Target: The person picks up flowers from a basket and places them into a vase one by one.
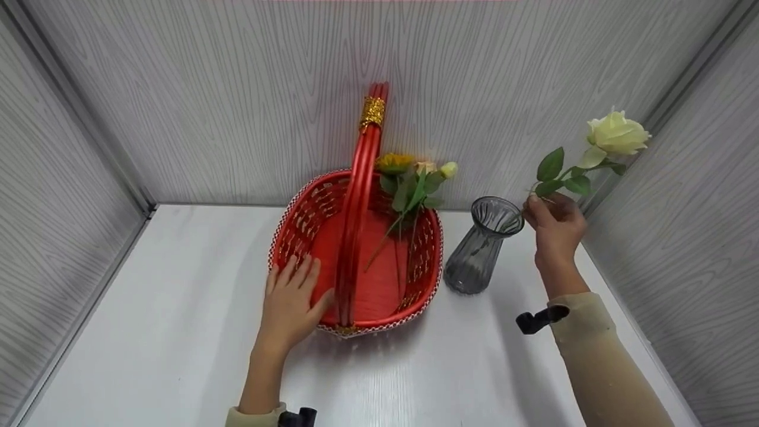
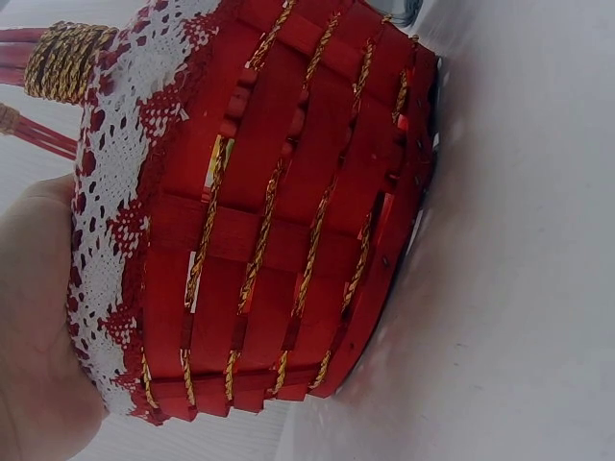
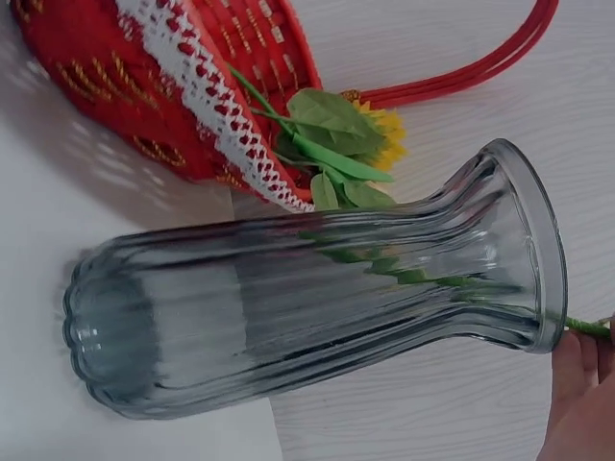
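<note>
A pale yellow rose [image 1: 618,133] with green leaves is pinched by its stem in my right hand [image 1: 557,225], beside the mouth of a grey ribbed glass vase [image 1: 468,267]. The stem slants into the vase's mouth, and a dark line shows through the glass [image 3: 221,317]. My left hand [image 1: 290,302] rests over the near left rim of a red woven basket [image 1: 436,261], fingers spread and straight along its inside. The left wrist view shows the palm [image 2: 38,317] against white lace trim [image 2: 106,250]; the fingers are largely hidden behind the basket wall.
Inside the basket's right side lean a sunflower [image 1: 394,161], a peach flower [image 1: 426,168] and a pale yellow bud [image 1: 449,170]. The tall red handle [image 1: 356,207] arches over the basket. Wood-grain panels [image 1: 249,107] enclose the white table [image 1: 166,308] at the back and both sides.
</note>
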`<state>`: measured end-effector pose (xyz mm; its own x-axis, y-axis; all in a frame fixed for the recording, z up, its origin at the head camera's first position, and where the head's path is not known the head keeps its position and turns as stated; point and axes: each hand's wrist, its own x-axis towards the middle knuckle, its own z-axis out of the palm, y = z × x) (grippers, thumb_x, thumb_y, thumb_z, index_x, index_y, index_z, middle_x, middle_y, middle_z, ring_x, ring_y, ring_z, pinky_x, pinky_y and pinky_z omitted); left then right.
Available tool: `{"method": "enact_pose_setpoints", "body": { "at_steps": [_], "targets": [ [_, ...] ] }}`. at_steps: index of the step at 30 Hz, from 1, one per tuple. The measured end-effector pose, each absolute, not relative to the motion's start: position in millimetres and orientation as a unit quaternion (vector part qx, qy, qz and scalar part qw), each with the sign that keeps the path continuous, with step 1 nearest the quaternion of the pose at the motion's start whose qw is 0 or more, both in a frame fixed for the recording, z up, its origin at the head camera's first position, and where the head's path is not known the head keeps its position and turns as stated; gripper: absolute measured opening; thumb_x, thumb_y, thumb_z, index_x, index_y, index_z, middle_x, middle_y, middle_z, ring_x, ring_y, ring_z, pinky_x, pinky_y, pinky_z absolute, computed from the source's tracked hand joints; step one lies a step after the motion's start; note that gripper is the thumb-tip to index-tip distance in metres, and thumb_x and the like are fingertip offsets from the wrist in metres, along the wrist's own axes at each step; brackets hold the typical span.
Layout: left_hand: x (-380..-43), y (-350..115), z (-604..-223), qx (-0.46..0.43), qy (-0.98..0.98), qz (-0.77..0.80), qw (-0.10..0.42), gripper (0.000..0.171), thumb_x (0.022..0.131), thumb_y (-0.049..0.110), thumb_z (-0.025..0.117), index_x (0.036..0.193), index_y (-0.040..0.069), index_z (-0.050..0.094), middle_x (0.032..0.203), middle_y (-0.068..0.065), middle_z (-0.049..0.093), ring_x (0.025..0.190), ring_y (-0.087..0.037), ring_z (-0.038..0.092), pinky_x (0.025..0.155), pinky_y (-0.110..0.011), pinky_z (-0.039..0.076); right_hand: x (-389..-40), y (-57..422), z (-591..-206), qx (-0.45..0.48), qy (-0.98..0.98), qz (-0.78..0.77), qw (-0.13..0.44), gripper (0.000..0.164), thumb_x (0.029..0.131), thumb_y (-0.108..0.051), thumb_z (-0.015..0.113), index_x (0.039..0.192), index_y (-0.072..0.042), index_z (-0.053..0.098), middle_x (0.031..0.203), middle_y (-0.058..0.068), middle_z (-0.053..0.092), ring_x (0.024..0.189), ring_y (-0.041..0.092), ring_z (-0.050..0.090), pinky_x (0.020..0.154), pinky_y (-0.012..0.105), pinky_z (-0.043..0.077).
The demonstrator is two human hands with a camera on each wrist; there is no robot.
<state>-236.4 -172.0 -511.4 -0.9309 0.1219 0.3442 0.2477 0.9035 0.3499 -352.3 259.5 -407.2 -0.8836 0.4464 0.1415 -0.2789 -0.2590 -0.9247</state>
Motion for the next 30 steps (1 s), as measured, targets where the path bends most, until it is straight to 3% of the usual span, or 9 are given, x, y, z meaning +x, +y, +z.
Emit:
{"method": "enact_pose_setpoints", "body": {
  "at_steps": [8, 14, 20, 30],
  "targets": [
    [-237, -171, -511, -0.093, -0.964, -0.201, 0.150, 0.070, 0.098, 0.055, 0.048, 0.151, 0.009, 0.043, 0.155, -0.014, 0.042, 0.148, -0.038, 0.029, 0.122, -0.058, 0.007, -355, 254, -407, 0.003, -0.674, 0.704, 0.224, 0.022, 0.089, -0.007, 0.074, 0.107, 0.003, 0.066, 0.090, 0.009, 0.070, 0.082, 0.016, 0.070, 0.076, 0.024, 0.060],
    [-236, -172, -511, -0.095, -0.963, -0.200, 0.152, 0.069, 0.098, 0.053, 0.050, 0.151, 0.009, 0.044, 0.155, -0.015, 0.042, 0.148, -0.039, 0.030, 0.121, -0.058, 0.008, -355, 253, -402, 0.023, -0.792, 0.580, 0.190, 0.028, 0.091, -0.021, 0.074, 0.109, 0.000, 0.068, 0.092, 0.003, 0.073, 0.081, 0.011, 0.070, 0.074, 0.021, 0.058],
    [-236, -172, -510, -0.095, -0.964, -0.199, 0.147, 0.070, 0.098, 0.055, 0.048, 0.151, 0.009, 0.043, 0.156, -0.014, 0.041, 0.148, -0.038, 0.029, 0.122, -0.058, 0.007, -356, 254, -398, 0.042, -0.862, 0.472, 0.182, 0.034, 0.090, -0.032, 0.075, 0.107, -0.002, 0.072, 0.093, 0.007, 0.076, 0.078, 0.007, 0.070, 0.069, 0.018, 0.055],
    [-236, -172, -511, -0.093, -0.966, -0.194, 0.142, 0.071, 0.099, 0.056, 0.047, 0.151, 0.009, 0.043, 0.156, -0.014, 0.041, 0.149, -0.038, 0.028, 0.122, -0.058, 0.007, -362, 254, -390, 0.063, -0.914, 0.373, 0.146, 0.032, 0.091, -0.030, 0.073, 0.105, -0.002, 0.076, 0.098, 0.013, 0.077, 0.078, 0.005, 0.067, 0.067, 0.017, 0.050]
  ]
}}
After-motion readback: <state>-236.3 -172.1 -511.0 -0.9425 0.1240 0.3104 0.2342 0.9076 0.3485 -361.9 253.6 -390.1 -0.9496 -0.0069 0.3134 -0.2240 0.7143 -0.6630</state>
